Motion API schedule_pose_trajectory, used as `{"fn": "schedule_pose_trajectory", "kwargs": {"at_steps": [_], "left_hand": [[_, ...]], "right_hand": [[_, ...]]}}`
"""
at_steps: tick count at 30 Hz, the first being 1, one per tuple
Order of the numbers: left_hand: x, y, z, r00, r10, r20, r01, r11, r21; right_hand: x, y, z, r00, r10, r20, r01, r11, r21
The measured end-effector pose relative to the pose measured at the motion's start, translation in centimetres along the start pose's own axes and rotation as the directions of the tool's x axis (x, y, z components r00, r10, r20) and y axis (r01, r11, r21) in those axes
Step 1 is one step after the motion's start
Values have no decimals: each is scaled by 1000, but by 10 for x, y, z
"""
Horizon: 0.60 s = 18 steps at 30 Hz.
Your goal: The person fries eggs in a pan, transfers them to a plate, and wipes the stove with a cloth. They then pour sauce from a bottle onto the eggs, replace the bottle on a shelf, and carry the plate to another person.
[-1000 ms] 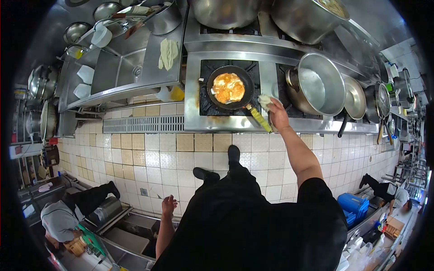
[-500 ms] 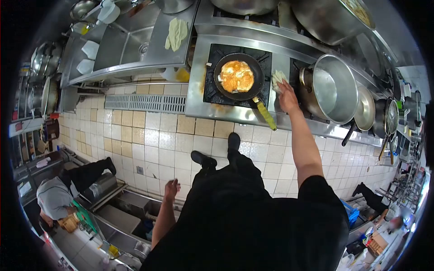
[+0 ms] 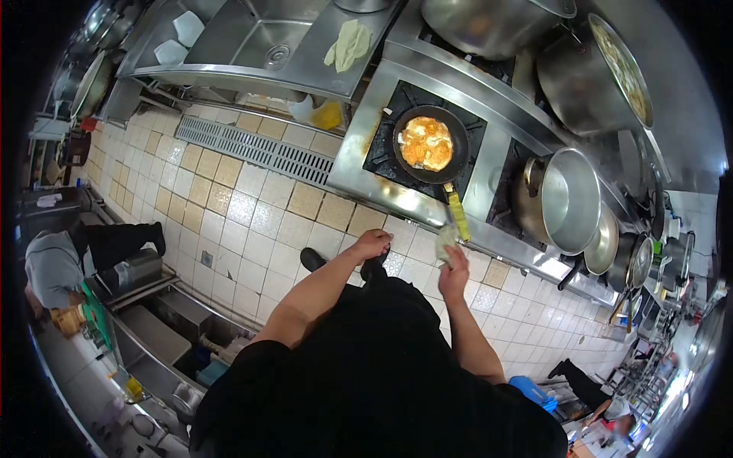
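A pale cloth [image 3: 445, 244] hangs bunched in my right hand [image 3: 454, 273], whose fingers are closed on it. This hand is in front of the stove edge, near the end of the frying pan handle [image 3: 456, 214], which has a yellow-green wrap. The dark frying pan [image 3: 460, 156] sits on a burner and contains orange-and-white food [image 3: 426, 143] that looks like fried egg. My left hand [image 3: 372, 243] is in front of my body, above the floor, with loosely bent fingers and nothing visible in it.
A large steel pot [image 3: 571, 202] and a shallower pan [image 3: 602, 243] stand right of the burner. Big stockpots [image 3: 496, 27] line the back. Another cloth [image 3: 349, 46] lies beside the sink [image 3: 279, 30]. Co-workers are at far left [image 3: 57, 259] and lower right [image 3: 615, 412].
My right hand has lifted the cloth from the stove top and drawn it back toward me. My left hand has come up and forward toward the stove. The camera view has turned.
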State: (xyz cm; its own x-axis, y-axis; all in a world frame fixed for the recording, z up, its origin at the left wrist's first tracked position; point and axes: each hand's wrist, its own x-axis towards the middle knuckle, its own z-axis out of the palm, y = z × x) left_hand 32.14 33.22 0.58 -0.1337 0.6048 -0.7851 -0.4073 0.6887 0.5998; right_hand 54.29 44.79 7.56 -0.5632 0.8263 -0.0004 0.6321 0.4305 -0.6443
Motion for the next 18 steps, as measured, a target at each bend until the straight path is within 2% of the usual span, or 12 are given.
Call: {"fn": "schedule_pose_trajectory", "kwargs": {"at_steps": [4,6,9,10,12,14,16,18], "left_hand": [[-10,-36,-38,993,85,-81,-80,995,55],[-32,-57,-77,980,92,-175,-110,989,-97],[-84,-70,-133,891,50,-452,-157,966,-203],[-111,-66,-148,859,45,-511,-179,960,-216],[-143,-94,-181,767,49,-640,-362,857,-367],[-170,-118,-208,691,-72,-719,-342,844,-413],[-190,-154,-231,674,-131,-727,-329,828,-455],[-203,-194,-246,664,-192,-723,-269,841,-470]], "right_hand": [[15,-57,28,963,-149,225,95,967,235],[39,-95,50,945,-207,254,109,930,352],[93,-159,71,943,-311,116,231,865,445],[118,-178,74,942,-333,42,282,852,441],[171,-214,71,940,-327,-97,337,846,413],[228,-234,69,904,-343,-255,414,850,326],[285,-241,75,882,-327,-339,387,914,126],[336,-244,86,959,-181,-219,196,979,49]]}}
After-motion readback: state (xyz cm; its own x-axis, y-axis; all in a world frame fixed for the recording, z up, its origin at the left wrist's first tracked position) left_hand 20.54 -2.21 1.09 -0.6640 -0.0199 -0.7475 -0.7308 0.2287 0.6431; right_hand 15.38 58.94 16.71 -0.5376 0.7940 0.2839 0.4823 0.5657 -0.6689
